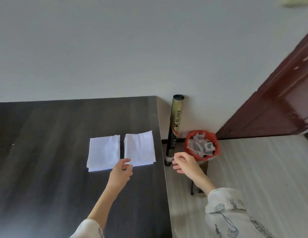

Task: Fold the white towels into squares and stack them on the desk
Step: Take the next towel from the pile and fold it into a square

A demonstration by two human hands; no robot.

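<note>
**Two folded towels side by side, stacking not yet done**

Nearest the camera, two forearms in pale patterned sleeves are extended from about 6 o'clock. The left hand is held over the dark desk, its fingers loosely curled and its thumb and forefinger close together at the near left corner of the right-hand towel; whether that corner is actually pinched cannot be told. The right hand is held off the desk edge, over the floor at about 3 o'clock from the towels, fingers relaxed and slightly spread, with nothing held.

Just beyond the left hand, the two white towels are laid flat on the desk, close beside each other with a narrow dark gap between. The left towel is folded with a lower layer showing past its near edge; the right towel is folded too and lies near the desk's right edge. Both are judged to be folded already, so one would have to be lifted onto the other; the left hand seems placed for that.

Farther off, at about 2 o'clock on the floor, a bin lined with a red bag and filled with crumpled paper is seen, with a tall dark tube stood against the wall. A reddish-brown door is seen at the far right.
</note>
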